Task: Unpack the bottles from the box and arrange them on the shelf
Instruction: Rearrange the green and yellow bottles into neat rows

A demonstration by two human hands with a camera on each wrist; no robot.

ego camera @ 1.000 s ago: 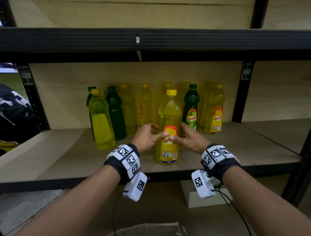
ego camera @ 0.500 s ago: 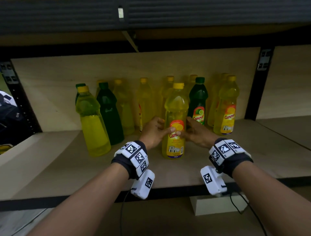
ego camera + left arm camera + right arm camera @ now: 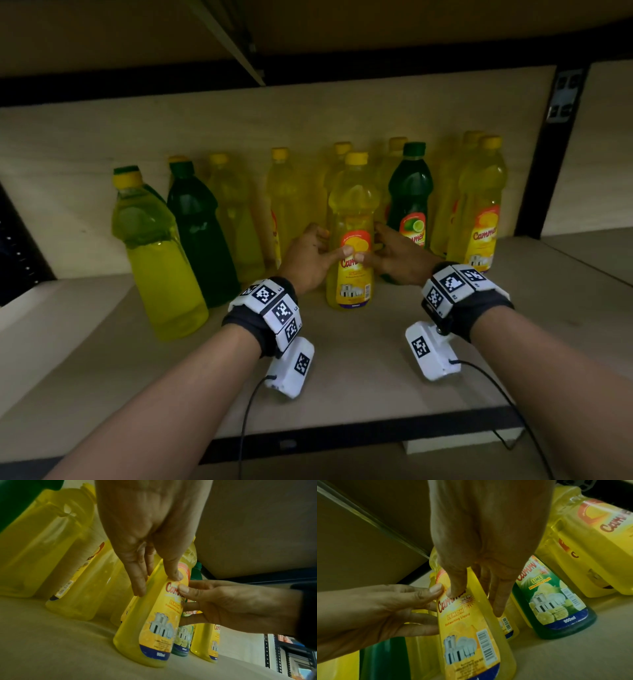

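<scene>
A yellow lemon dishwashing bottle stands upright on the wooden shelf board, in front of a back row of bottles. Both hands hold it at label height. My left hand has its thumb on the front label and its fingers round the left side. My right hand mirrors it on the right side, and the two thumb tips nearly meet on the label. The box is out of view.
Several yellow bottles line the back wall. A dark green lime bottle stands just right of the held one, then a yellow one. At left stand a big yellow bottle and a dark green one. The upper shelf hangs low overhead.
Both hands have slid the yellow bottle further back on the shelf, close to the back row. The head has come lower and nearer. The grip is unchanged.
</scene>
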